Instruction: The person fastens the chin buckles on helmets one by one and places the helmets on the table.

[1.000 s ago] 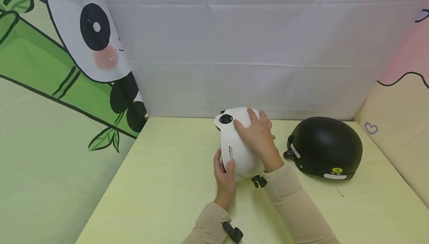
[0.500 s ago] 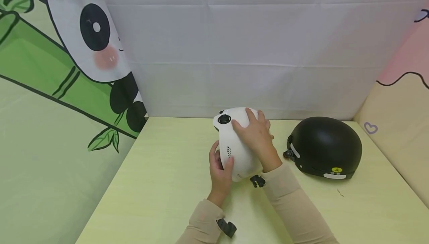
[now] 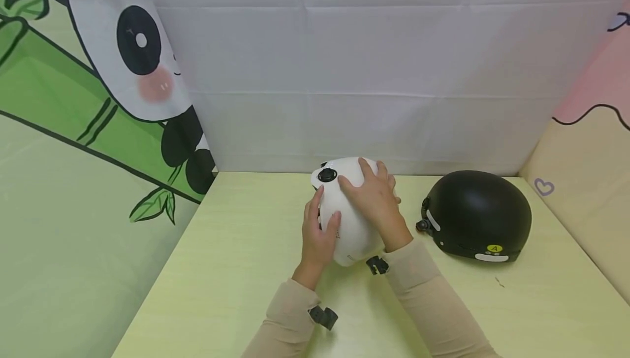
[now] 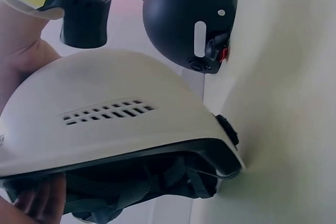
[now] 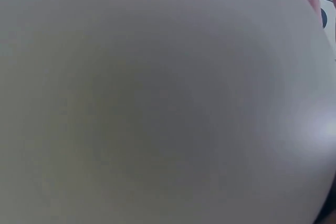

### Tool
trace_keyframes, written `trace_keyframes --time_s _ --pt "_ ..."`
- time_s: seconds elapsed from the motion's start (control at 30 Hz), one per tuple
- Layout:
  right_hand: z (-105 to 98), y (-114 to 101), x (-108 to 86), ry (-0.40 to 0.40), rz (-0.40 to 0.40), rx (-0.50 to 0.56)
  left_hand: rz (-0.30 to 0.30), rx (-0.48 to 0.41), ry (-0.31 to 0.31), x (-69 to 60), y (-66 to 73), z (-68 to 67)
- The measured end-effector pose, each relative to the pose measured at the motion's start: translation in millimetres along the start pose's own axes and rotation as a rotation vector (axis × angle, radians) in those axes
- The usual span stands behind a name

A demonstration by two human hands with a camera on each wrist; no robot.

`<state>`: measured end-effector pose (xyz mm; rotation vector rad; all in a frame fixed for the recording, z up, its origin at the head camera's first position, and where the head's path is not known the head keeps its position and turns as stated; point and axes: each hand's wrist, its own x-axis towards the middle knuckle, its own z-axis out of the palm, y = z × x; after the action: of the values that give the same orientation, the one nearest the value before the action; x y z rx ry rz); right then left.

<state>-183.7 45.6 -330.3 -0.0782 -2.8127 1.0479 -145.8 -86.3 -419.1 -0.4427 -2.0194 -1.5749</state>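
Observation:
A white helmet (image 3: 355, 240) is tilted on its side on the table, with a round black fitting (image 3: 327, 175) at its far end. My left hand (image 3: 316, 243) grips its left rim, thumb on the outer shell; in the left wrist view the fingers (image 4: 50, 198) reach under the rim beside dark lining and straps (image 4: 134, 190). My right hand (image 3: 376, 197) holds the shell from the upper right, fingers spread and bent over the curve. Slotted vents (image 4: 107, 111) show on the side. White shell (image 5: 168, 98) fills most of the right wrist view.
To the right, a black helmet (image 3: 477, 213) rests on the pale yellow table (image 3: 246, 248), its small dial (image 3: 423, 227) facing the white one. A white cloth backdrop (image 3: 384, 74) hangs behind the table. Printed cloths with a panda (image 3: 98, 30) and pink shapes (image 3: 600, 84) flank it.
My left hand has slid forward along the rim toward the black fitting, shifting slightly left. The white helmet and my right hand have moved a little left. The black helmet stays put.

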Motion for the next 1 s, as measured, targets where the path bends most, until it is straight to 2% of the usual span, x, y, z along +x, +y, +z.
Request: trace_keyframes --time_s 0.2,0.33,0.4,0.47,0.53,0.7,1.0 --pt "-1 -1 -0.6 -0.013 -0.002 -0.010 -0.053 0.060 -0.056 9.4 6.5 -5.6" --pt "-1 -2 -1.1 -0.025 0.004 -0.009 -0.075 0.097 -0.023 17.5 9.8 -11.5" --pt "-1 -3 -1.2 -0.030 0.006 -0.010 -0.067 0.136 -0.003 24.0 10.8 -15.0" --pt "-1 -4 -1.3 -0.032 0.005 -0.010 -0.050 0.177 -0.008 32.4 11.4 -18.5" --pt "-1 -4 -1.3 -0.035 0.003 -0.011 -0.036 0.228 -0.034 41.7 12.0 -21.3" --pt "0 -3 -1.3 -0.046 -0.001 -0.020 -0.025 0.273 -0.138 60.7 13.0 -25.1" --pt "0 1 -1.2 -0.039 -0.010 0.016 -0.112 0.226 -0.283 69.4 14.0 -24.7"
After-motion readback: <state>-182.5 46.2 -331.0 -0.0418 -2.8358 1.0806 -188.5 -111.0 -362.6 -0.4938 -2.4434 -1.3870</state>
